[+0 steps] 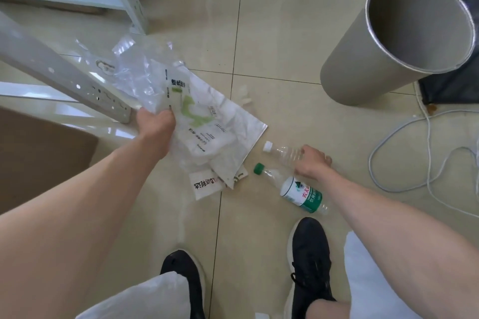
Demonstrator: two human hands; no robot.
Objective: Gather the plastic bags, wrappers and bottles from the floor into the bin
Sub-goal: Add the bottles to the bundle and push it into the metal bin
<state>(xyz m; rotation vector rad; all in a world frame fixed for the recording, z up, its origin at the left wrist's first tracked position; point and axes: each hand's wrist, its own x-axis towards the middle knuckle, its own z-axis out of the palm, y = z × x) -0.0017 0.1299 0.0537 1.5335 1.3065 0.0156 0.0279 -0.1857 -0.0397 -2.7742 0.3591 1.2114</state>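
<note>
Presently, I am standing over a tiled floor, and the items are lying as follows.

Left hand: I am clenching it on a bunch of plastic bags, a crumpled clear one on top and a white printed one with green markings below. The bunch is hanging partly off the floor, its lower corner reaching toward the bottles.

Right hand: I am closing it around the body of a clear bottle with a white cap, which is lying on its side on the floor.

Second bottle: green cap, green and white label, lying on its side just beside my right hand, untouched.

Wrapper: white with dark print, lying flat on the floor, partly under the edge of the bags.

Small clear scrap: lying on the floor beyond the bags.

Bin: a tall grey cylinder standing upright at the upper right, well apart from both hands, and nothing is showing in the part of its inside that I can see.

White cable: looping across the floor to the right of the bottles.

Metal frame leg: running slantwise at the left, close to my left hand.

My black shoes are showing at the bottom edge.
</note>
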